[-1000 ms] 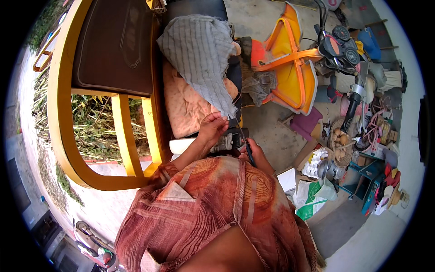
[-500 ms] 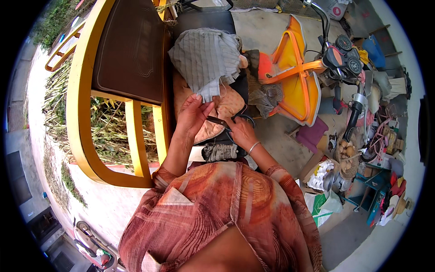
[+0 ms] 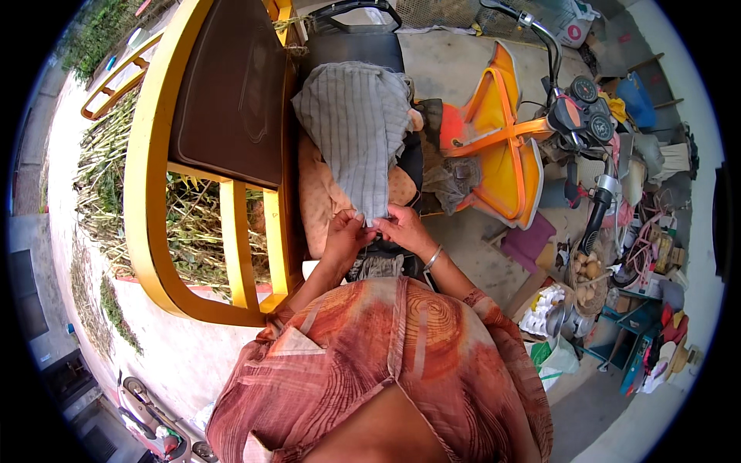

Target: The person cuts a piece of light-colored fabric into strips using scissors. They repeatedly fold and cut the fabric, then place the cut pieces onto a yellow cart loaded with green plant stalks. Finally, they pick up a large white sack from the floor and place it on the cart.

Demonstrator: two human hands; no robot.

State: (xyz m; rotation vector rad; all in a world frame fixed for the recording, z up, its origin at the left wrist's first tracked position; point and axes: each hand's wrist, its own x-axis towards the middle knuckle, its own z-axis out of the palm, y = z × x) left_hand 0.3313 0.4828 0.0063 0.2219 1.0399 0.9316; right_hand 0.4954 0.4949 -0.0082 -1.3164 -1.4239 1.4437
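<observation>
A grey striped cloth [image 3: 356, 127] lies draped over the vehicle's seat, on top of a tan cushion [image 3: 320, 204]. My left hand [image 3: 345, 234] pinches the cloth's lower edge. My right hand [image 3: 404, 226], with a metal bangle on the wrist, grips the same edge just to its right. Both hands meet at the cloth's near corner, fingers closed on the fabric. My patterned reddish shirt [image 3: 386, 355] fills the lower middle of the view.
A yellow frame with a dark brown panel [image 3: 231, 100] stands to the left, with dry stalks behind it. An orange leg shield [image 3: 502, 154] and handlebars [image 3: 575, 116] are to the right. Bags, baskets and clutter [image 3: 610, 285] crowd the far right.
My hands have moved up from below the seat to the cloth's lower edge and closed on it together. The view has shifted slightly.
</observation>
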